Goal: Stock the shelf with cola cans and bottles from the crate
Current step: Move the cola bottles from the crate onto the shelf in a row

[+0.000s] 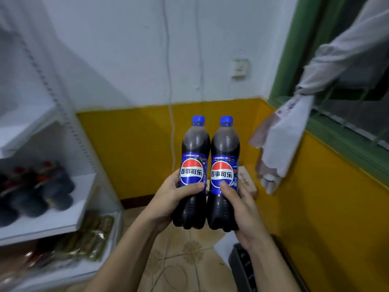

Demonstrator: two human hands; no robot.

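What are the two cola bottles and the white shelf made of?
The blue-capped cola bottles look like clear glossy plastic: dark drink shows through, with highlights. The white shelf seems painted metal, judging by perforated uprights; blur leaves it open.

Pale cloth point(282, 140) hangs beside green window frame point(282, 60); wall socket point(240, 68), perhaps.

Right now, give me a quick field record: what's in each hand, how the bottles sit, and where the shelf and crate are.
left hand: grips left bottle at the lower label
right hand: grips right bottle at the lower label
bottles: upright, side by side, blue caps on, dark cola
shelf: to the left, white; dark bottles on middle board, blurred
crate: dark, lower right edge, contents hidden
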